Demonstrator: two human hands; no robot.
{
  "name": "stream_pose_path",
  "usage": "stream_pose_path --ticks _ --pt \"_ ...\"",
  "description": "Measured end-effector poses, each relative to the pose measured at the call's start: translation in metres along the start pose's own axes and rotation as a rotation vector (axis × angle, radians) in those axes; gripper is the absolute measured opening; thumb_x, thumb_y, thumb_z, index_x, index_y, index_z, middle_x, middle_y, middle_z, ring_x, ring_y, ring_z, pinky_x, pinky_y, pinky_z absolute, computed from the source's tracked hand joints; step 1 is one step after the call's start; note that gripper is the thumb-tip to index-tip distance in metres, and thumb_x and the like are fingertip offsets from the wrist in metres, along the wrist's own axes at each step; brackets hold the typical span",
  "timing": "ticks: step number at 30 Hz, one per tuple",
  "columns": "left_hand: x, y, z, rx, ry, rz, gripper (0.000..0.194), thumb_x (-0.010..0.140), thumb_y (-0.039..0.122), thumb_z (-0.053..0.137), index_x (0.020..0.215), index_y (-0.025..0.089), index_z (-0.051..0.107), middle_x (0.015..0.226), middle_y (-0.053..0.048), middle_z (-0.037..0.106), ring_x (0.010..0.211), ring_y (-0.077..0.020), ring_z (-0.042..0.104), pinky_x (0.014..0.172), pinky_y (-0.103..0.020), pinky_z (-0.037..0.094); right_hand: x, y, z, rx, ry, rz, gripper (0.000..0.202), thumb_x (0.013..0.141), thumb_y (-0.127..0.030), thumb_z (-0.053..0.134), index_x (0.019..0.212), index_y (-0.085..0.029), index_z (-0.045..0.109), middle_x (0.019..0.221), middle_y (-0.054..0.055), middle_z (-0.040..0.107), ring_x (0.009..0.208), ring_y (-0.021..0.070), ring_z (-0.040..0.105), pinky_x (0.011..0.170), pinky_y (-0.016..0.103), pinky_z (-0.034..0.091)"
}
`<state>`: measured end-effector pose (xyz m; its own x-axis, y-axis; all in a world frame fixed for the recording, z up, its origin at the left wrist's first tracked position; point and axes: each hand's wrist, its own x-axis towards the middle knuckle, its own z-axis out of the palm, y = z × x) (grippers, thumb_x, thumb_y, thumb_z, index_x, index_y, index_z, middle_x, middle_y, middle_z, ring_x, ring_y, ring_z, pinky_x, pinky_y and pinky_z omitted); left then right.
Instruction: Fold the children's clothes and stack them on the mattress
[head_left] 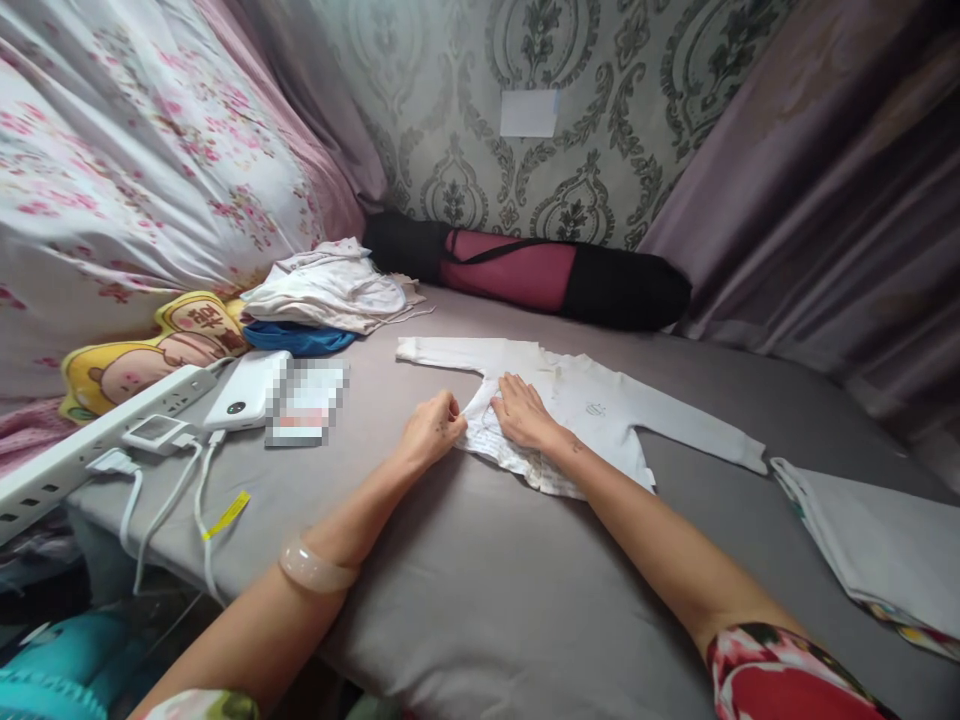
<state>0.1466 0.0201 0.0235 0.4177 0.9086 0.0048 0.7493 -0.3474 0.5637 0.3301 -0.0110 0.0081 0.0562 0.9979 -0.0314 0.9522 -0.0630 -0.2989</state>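
Observation:
A small white long-sleeved baby shirt (604, 400) lies spread on the grey sheet, both sleeves stretched out to the sides. My left hand (433, 430) pinches the shirt's left side edge near the hem, fingers closed. Flat on the front of the shirt, left of its middle, rests my right hand (523, 408) with its fingers extended. The hem looks slightly rumpled between the two hands, and part of the front is hidden under my right palm.
A folded light cloth (877, 540) lies at the right. To the left are a power strip (97, 440) with cables, a white power bank (247, 390), a yellow cushion (157, 355) and piled clothes (330, 285). A long black-and-maroon bag (517, 270) lies along the wall.

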Motion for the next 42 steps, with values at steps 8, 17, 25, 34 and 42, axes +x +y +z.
stream_pose_path --ticks 8,17,25,34,42 --pt "-0.006 -0.007 -0.002 0.223 -0.051 0.154 0.023 0.088 0.025 0.043 0.104 0.026 0.06 0.086 -0.004 0.068 0.079 -0.02 0.061 0.062 -0.026 0.034 -0.004 -0.007 0.003 -0.069 -0.023 0.054 0.065 0.098 -0.048 0.019 0.155 -0.017 0.016 0.161 0.012 0.012 0.148 0.0272 0.006 0.117 0.048 0.004" --pt "-0.008 -0.009 -0.012 0.152 -0.106 0.174 0.026 0.085 0.023 0.046 0.103 0.022 0.065 0.081 -0.004 0.068 0.073 -0.0173 0.06 0.063 -0.024 0.037 -0.001 -0.013 0.002 -0.1 -0.051 0.095 0.062 0.096 -0.045 0.022 0.154 -0.025 0.018 0.161 0.013 0.012 0.147 0.032 0.006 0.112 0.062 0.005" --pt "-0.006 -0.016 -0.013 -0.064 -0.137 0.143 0.033 0.071 0.02 0.051 0.099 0.018 0.068 0.063 0.001 0.06 0.059 -0.014 0.051 0.06 -0.024 0.038 -0.001 -0.037 0.01 -0.082 0.022 0.191 0.062 0.095 -0.042 0.025 0.154 -0.021 0.021 0.161 0.015 0.013 0.146 0.0369 0.007 0.108 0.069 0.005" --pt "0.003 -0.024 -0.011 -0.112 -0.156 0.133 0.034 0.071 0.021 0.048 0.099 0.014 0.067 0.059 0.003 0.055 0.054 -0.0112 0.048 0.055 -0.021 0.037 -0.036 -0.063 0.019 0.008 -0.071 -0.005 0.07 0.097 -0.041 0.021 0.152 0.001 0.015 0.161 0.017 0.006 0.148 0.0266 0.001 0.118 0.048 -0.001" --pt "0.004 -0.025 -0.011 -0.105 -0.175 0.089 0.025 0.073 0.025 0.05 0.091 0.014 0.064 0.065 0.0 0.061 0.058 -0.0132 0.054 0.057 -0.023 0.04 -0.093 -0.092 0.009 0.179 -0.191 -0.125 0.071 0.097 -0.043 0.026 0.151 0.002 0.018 0.16 0.019 0.006 0.148 0.0286 -0.001 0.12 0.045 0.004"
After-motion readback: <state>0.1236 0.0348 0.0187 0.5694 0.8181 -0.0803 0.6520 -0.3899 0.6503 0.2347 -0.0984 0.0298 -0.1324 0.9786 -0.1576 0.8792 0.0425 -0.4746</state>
